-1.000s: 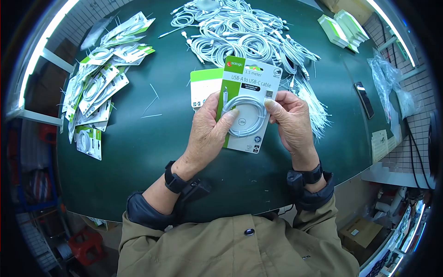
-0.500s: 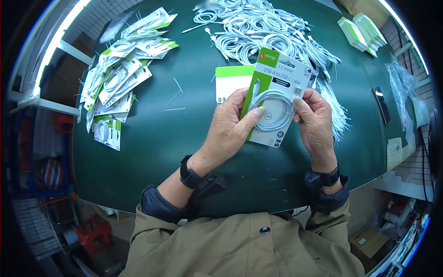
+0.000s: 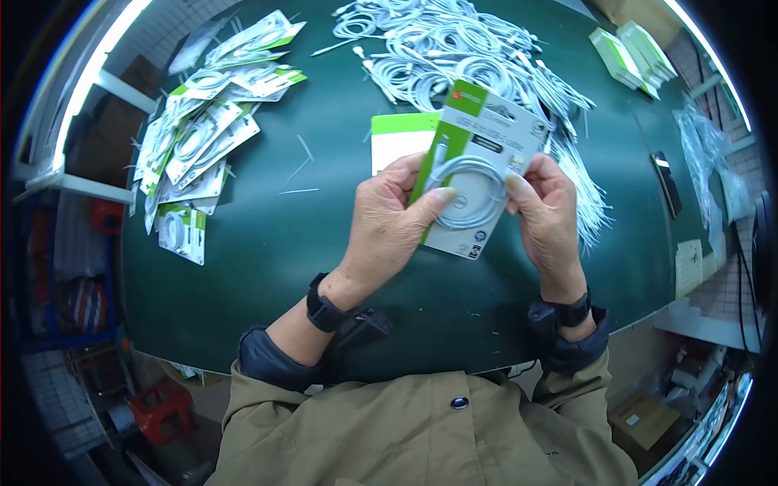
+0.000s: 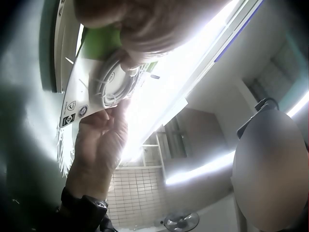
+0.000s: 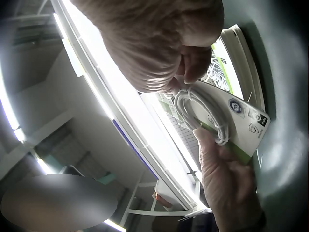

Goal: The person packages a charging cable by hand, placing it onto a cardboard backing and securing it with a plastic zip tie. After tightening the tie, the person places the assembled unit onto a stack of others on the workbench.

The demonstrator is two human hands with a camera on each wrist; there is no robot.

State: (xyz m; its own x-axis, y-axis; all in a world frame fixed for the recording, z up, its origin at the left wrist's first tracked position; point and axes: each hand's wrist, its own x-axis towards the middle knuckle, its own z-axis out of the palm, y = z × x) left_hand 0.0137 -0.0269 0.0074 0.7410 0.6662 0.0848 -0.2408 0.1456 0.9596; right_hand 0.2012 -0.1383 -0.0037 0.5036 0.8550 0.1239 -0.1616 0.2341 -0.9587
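A white and green packaging card (image 3: 446, 239) with a coiled white USB cable (image 3: 459, 225) on its front is held up in both hands, tilted to the right in the head view. My left hand (image 3: 382, 231) grips the card's left edge, thumb over the front at the coil. With thumb and fingers my right hand (image 3: 548, 217) pinches at the right side of the coil and card edge. The right wrist view shows those fingertips at the cable coil (image 5: 219, 113). Behind the held card lies a stack of similar cards (image 3: 395, 152), partly hidden.
Several carded cables (image 3: 190, 142) are heaped at the left of the green table (image 3: 267, 283). A large pile of loose coiled cables (image 3: 454, 49) lies at the back, with white ties (image 3: 592, 202) beside it. Card stacks (image 3: 636, 61), a phone (image 3: 667, 185) and plastic bags (image 3: 705, 154) are at the right.
The card has tilted further to the right, its top leaning over. Both hands keep their hold on it, and the head view has shifted a little.
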